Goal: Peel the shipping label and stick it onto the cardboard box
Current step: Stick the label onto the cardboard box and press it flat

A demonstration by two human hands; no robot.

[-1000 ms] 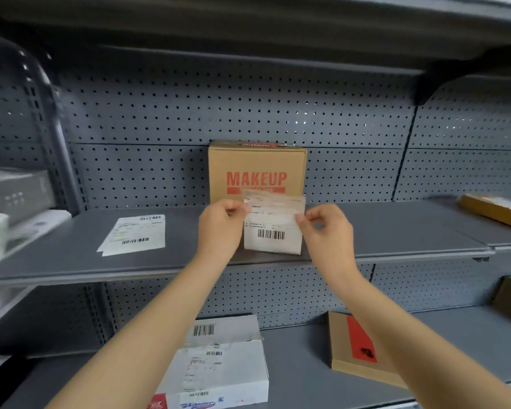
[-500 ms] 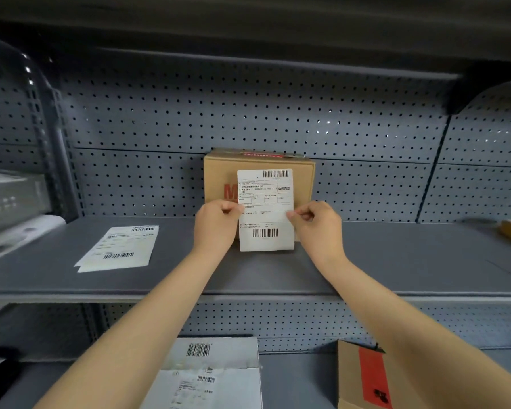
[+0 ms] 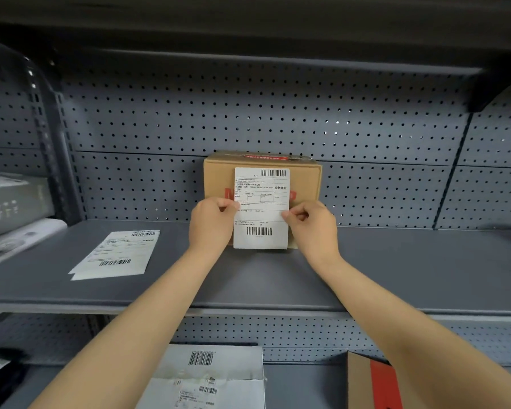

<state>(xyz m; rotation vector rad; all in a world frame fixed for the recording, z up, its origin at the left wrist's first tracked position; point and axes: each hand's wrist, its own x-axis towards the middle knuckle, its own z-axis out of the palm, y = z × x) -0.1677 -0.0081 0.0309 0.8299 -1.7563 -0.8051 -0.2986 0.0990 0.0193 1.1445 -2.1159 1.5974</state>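
Observation:
A brown cardboard box point(image 3: 304, 178) with red lettering stands upright at the back of the grey middle shelf point(image 3: 396, 270). A white shipping label point(image 3: 261, 208) with two barcodes hangs flat in front of the box's front face, covering most of the lettering. My left hand point(image 3: 211, 222) pinches the label's left edge at mid height. My right hand point(image 3: 314, 225) pinches its right edge. The label's lower edge reaches down to the shelf surface. Whether the label touches the box I cannot tell.
More label sheets point(image 3: 117, 253) lie on the shelf to the left. White cartons point(image 3: 15, 202) stand at the far left. Below, a white labelled parcel point(image 3: 210, 376) and a brown box with a red patch point(image 3: 372, 382) lie on the lower shelf. Perforated panel point(image 3: 248, 113) behind.
The label went from a folded, half-peeled sheet held low to a flat sheet raised in front of the box face. Both hands moved forward toward the box with it.

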